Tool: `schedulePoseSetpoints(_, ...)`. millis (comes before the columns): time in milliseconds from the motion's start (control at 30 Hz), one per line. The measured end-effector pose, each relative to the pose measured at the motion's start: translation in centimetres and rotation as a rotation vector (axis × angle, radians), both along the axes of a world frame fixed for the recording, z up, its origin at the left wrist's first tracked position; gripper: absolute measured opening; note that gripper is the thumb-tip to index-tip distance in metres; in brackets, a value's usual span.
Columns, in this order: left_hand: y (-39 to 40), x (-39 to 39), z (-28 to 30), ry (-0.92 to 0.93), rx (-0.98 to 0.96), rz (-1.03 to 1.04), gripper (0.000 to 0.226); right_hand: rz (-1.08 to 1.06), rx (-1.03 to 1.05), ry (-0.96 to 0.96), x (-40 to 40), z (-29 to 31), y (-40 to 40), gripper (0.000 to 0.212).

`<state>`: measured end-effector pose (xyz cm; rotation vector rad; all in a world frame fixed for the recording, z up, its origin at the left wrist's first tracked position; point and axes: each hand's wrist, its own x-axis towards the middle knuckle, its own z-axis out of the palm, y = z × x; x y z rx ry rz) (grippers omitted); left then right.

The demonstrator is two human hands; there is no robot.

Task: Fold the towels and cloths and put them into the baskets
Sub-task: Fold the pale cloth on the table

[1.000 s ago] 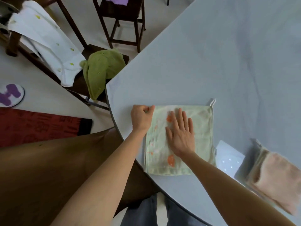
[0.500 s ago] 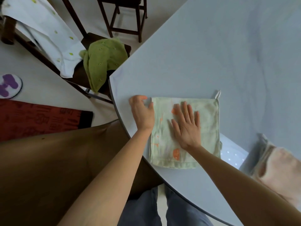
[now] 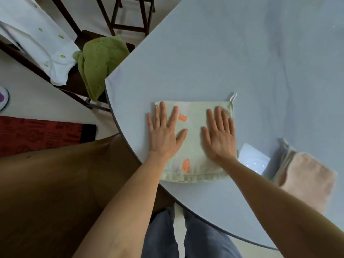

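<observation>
A pale green towel with orange prints lies folded into a square near the round table's near-left edge, a small loop at its far right corner. My left hand presses flat on the towel's left side, fingers spread and straight. My right hand presses flat on its right side in the same way. A stack of folded cloths, peach on top, sits at the right, blurred. No basket shows in this view.
The light blue table stretches away to the far right. A green cloth and a white spotted cloth hang over a dark chair to the left. A white card lies beside the towel. A red mat lies on the floor.
My left hand let go of the towel's left corner and now lies flat on it. My right hand slid from the towel's middle to its right side.
</observation>
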<state>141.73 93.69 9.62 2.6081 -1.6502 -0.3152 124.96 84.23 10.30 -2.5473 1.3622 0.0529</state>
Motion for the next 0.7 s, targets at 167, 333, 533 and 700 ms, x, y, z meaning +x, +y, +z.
schedulePoseSetpoints(167, 0.0, -0.1, 1.8, 0.043, 0.174, -0.003, 0.086, -0.016, 0.045, 0.034, -4.2, 0.7, -0.4, 0.065)
schedulePoseSetpoints(333, 5.4, -2.4, 3.8, 0.023, -0.228, -0.619, 0.05, 0.794, -0.165, -0.113, -8.8, 2.9, 3.3, 0.048)
schedulePoseSetpoints(533, 8.2, -6.0, 4.8, 0.002, 0.038, -0.626, 0.046, 0.88, -0.227, -0.021, -10.5, 3.1, 4.0, 0.037)
schedulePoseSetpoints(700, 6.8, -8.5, 6.0, -0.032, 0.176, -0.455, 0.07, 0.633, -0.109, -0.028, -8.4, 3.4, 4.2, 0.021)
